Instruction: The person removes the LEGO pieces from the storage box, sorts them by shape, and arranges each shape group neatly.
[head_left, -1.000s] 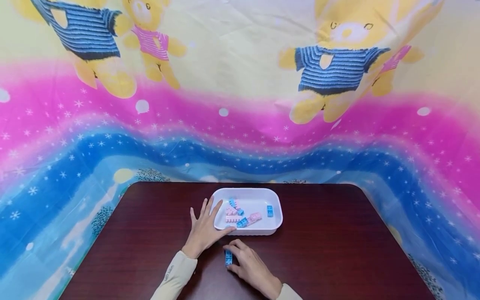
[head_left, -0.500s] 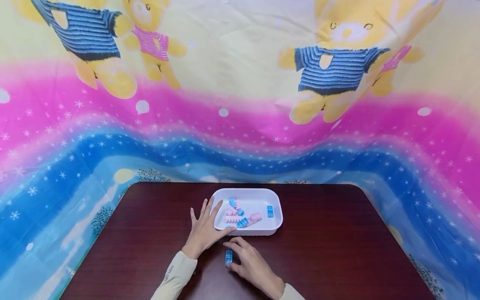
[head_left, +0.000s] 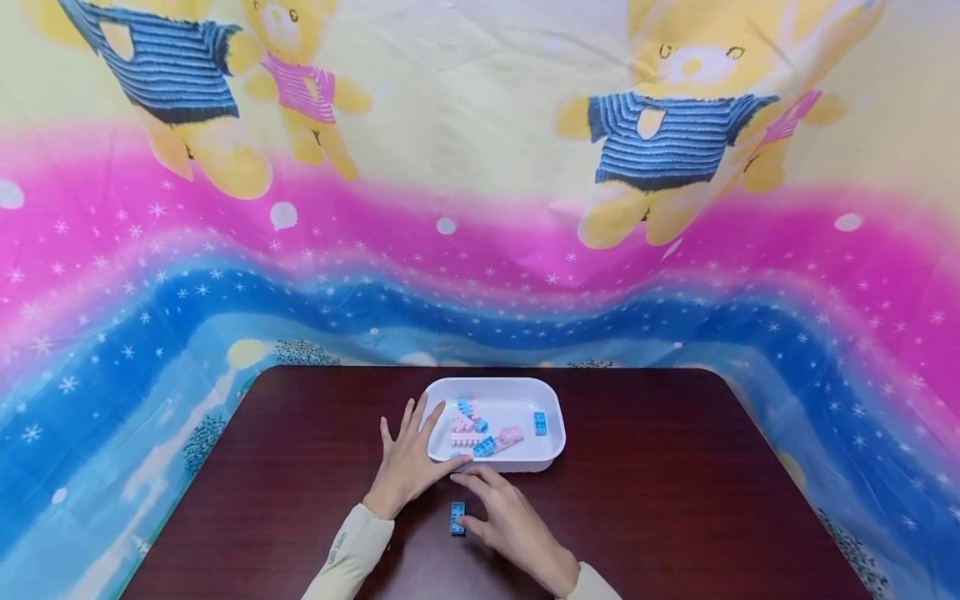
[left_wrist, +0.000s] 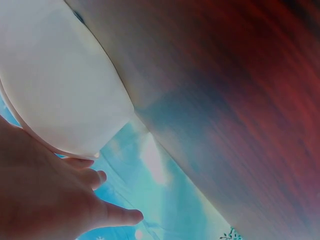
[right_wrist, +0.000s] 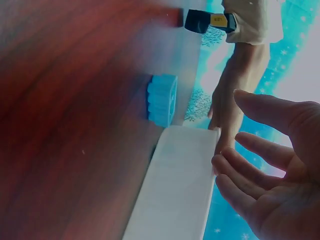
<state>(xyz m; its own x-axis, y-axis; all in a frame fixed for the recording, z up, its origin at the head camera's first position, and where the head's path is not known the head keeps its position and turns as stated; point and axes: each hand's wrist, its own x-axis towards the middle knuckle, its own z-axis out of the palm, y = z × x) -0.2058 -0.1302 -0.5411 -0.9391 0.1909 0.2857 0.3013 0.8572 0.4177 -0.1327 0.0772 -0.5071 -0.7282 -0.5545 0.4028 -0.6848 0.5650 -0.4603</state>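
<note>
A blue toy building brick [head_left: 457, 518] lies on the table in front of the white tray [head_left: 551, 454]. My right hand [head_left: 513, 517] hovers just right of it with fingers apart; from the right wrist view, a gap shows between the hand [right_wrist: 280, 170] and the brick [right_wrist: 163, 100], whose bumpy side faces the tabletop. At the tray's left front corner my left hand [head_left: 408, 467] rests, its fingers spread along the left rim and its thumb on the front rim. In the left wrist view that hand [left_wrist: 55, 195] touches the tray's edge [left_wrist: 65, 80].
Inside the tray, pink bricks [head_left: 510, 436] and blue bricks [head_left: 484, 446] lie mostly in the left half, and a single blue brick [head_left: 540, 423] lies at the right. Beneath is a dark brown table [head_left: 645, 492]. A printed cloth [head_left: 480, 275] hangs behind the table.
My right hand has let go of the blue brick and shifted slightly off it, to the right and toward the tray. The brick stays in place, and the left hand keeps still.
</note>
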